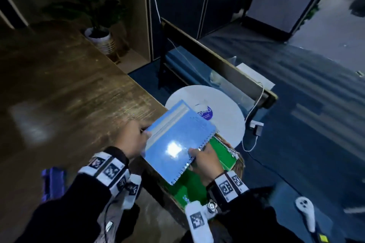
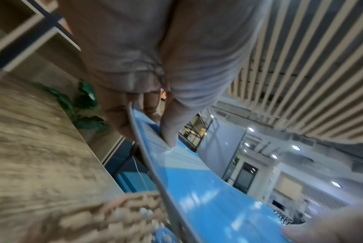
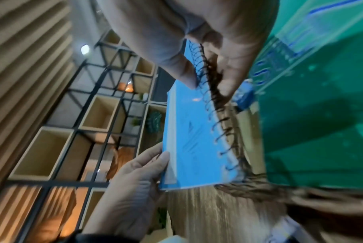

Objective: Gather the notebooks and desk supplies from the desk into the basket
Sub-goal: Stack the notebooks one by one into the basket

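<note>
Two hands are being used: the blue notebook (image 1: 173,140) is being pinched by the left hand (image 1: 136,140) and right hand (image 1: 203,161). It is being steadied over the basket (image 1: 240,165), where a green notebook (image 1: 221,154) is lying.

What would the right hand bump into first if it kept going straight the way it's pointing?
Probably the round white table beyond the basket. The right hand, gripping the blue notebook by its spiral edge, points that way; depth is unclear.

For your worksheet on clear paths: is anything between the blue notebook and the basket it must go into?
Nothing visible blocks it. Both hands hold the blue notebook just above the basket. A green notebook already lies inside, so the blue one would land on it.
</note>
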`<state>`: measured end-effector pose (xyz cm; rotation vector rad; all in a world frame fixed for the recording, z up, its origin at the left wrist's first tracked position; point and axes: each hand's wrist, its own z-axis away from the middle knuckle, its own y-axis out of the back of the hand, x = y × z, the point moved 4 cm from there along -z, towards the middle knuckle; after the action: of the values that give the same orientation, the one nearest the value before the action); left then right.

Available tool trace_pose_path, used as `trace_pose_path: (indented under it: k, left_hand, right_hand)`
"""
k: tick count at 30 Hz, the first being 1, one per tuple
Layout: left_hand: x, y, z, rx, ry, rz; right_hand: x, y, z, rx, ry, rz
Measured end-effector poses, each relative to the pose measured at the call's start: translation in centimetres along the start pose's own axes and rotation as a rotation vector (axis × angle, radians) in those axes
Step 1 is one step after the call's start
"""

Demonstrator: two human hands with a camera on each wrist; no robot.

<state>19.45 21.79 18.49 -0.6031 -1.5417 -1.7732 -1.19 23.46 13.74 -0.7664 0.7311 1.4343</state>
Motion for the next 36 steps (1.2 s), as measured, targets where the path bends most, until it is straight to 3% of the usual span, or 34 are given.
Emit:
trace_pose_path:
  k: [3, 6, 8, 11, 14, 19, 21, 23, 26, 28, 30, 32, 36]
  left_hand:
    - [0.4, -4.6, 0.1, -0.124, 0.021, -0.156]
    - [-0.3, -8.1, 0.5, -0.205, 0.055, -0.312]
    - [-0.7, -9.7, 0.9, -0.244, 0.086, -0.372]
    - [-1.0, -10.5, 1.2, -0.243, 0.108, -0.429]
    - [-1.0, -10.3, 1.9, -0.252, 0.123, -0.484]
    - [-1.0, -9.6, 4.0, -0.274, 0.063, -0.423]
    - [-1.5, -7.9, 5.4, -0.161, 0.04, -0.295]
    - [-2.7, -5.1, 7.3, 0.034, 0.062, -0.146]
    - [-6.9, -1.1, 11.8, 0.299, 0.172, 0.041]
    - [-10.9, 0.7, 15.5, 0.427, 0.271, 0.125]
    - [-15.1, 1.5, 19.7, 0.503, 0.426, 0.149]
    - [-18.8, 1.9, 23.7, 0.586, 0.587, 0.096]
    - [-23.3, 1.4, 28.6, 0.649, 0.737, -0.02]
  right_hand:
    - [2.5, 4.1, 0.6, 0.156, -0.106, 0.058]
    - [3.4, 6.3, 1.5, 0.205, -0.255, 0.051]
    - [3.2, 6.7, 2.1, 0.206, -0.235, 0.257]
    - [3.8, 7.1, 1.7, 0.204, -0.213, 0.18]
    - [5.1, 6.5, 1.4, 0.234, -0.324, 0.001]
    - [3.3, 4.9, 2.0, 0.188, -0.202, 0.206]
    - [2.5, 3.1, 2.7, 0.176, -0.084, 0.242]
    - [1.4, 0.2, 3.8, 0.072, 0.07, 0.326]
    - [0.1, -6.6, 6.0, -0.169, 0.376, 0.526]
    - [0.3, -12.4, 7.2, -0.388, 0.502, 0.685]
    - [1.7, -18.0, 7.5, -0.568, 0.526, 0.865]
    - [3.2, -23.2, 7.0, -0.657, 0.559, 1.024]
    - [5.9, -31.9, 6.1, -0.801, 0.761, 1.353]
